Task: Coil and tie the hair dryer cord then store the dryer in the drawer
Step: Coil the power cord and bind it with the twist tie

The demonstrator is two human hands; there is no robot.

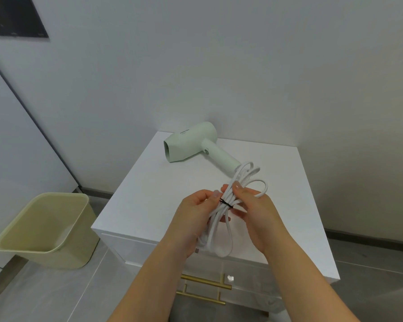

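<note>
A pale green hair dryer (191, 141) lies on its side on the white cabinet top (149, 194), nozzle to the left, handle pointing toward me. Its white cord (221, 231) is gathered into a bundle of long loops above the cabinet's front part. A thin black tie (226, 204) wraps around the bundle's middle. My left hand (193, 219) grips the bundle from the left at the tie. My right hand (256, 210) pinches it from the right, thumb on top of the loops. The plug is hidden behind my left hand.
Two drawers with gold bar handles (205, 281) sit shut in the cabinet front below my arms. A beige waste bin (44, 228) stands on the grey floor to the left. A white wall runs close behind the cabinet.
</note>
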